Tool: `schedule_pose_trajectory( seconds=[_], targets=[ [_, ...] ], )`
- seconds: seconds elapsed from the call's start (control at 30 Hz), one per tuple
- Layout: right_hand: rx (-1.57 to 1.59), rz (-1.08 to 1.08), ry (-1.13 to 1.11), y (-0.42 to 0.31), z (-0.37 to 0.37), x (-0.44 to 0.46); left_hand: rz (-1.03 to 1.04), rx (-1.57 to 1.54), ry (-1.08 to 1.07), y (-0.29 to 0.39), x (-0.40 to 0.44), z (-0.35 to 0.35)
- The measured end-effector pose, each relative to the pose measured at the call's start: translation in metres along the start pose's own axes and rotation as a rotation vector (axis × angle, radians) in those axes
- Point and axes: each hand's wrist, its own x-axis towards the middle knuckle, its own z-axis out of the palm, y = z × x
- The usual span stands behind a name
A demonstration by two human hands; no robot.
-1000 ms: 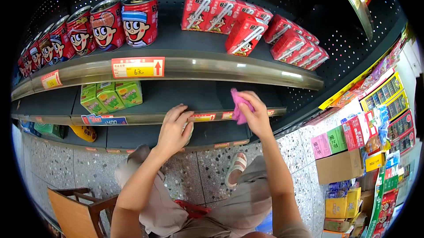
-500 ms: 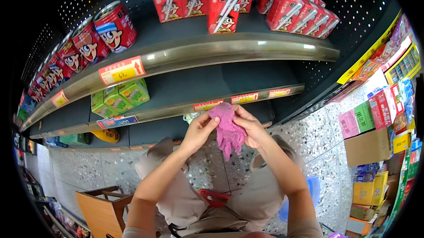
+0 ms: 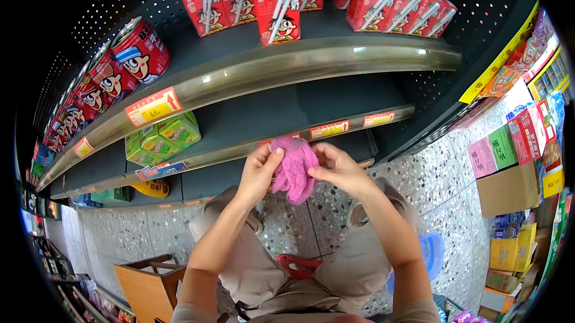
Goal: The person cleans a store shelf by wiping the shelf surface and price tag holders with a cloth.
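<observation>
A crumpled pink cloth is held up in front of the shelf's lower edge, above my knees. My left hand pinches its left side, thumb on the near face. On the other side, my right hand has thumb and fingers closed on the cloth's right edge. The cloth hangs bunched in folds between both hands. Just behind it runs the lower shelf rail with price tags, one of them partly covered by the cloth.
Red drink cartons and red cans stand on the upper shelf; green cartons sit below. A wooden stool is at lower left, a blue plastic tub by my right leg, and stacked boxes at right.
The cloth's dangling lower end has been gathered up, so it hangs shorter and more bunched. My right hand's grip on it has shifted. The view has turned slightly.
</observation>
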Motion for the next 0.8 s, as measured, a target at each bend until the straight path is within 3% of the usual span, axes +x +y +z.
schedule_pose_trajectory(
  seconds=[0.1, 0.27, 0.37, 0.4, 0.5, 0.63, 0.67, 0.8],
  targets=[
    [-0.055, 0.114, 0.014, 0.011, -0.008, 0.000, -0.048, -0.069, -0.061, -0.006, 0.001, -0.005],
    [-0.006, 0.057, 0.190, 0.005, -0.004, -0.002, -0.205, -0.261, -0.103, 0.004, 0.000, -0.003],
    [-0.530, -0.276, 0.537, 0.008, 0.005, -0.004, -0.203, -0.282, -0.159, 0.003, -0.001, 0.002],
    [-0.641, -0.418, 0.515, 0.006, 0.004, -0.006, -0.196, -0.277, -0.183, 0.001, -0.002, 0.004],
    [-0.682, -0.473, 0.300, 0.000, 0.018, -0.013, -0.182, -0.267, -0.216, -0.005, -0.003, 0.006],
    [-0.566, -0.265, 0.260, 0.016, 0.022, -0.012, -0.205, -0.264, -0.129, -0.005, -0.003, 0.002],
    [-0.513, -0.104, 0.244, 0.008, 0.019, -0.014, -0.209, -0.264, -0.103, -0.002, -0.001, 0.000],
    [-0.176, -0.033, 0.207, 0.004, -0.004, -0.008, -0.175, -0.255, -0.113, 0.015, 0.001, -0.012]
  ],
)
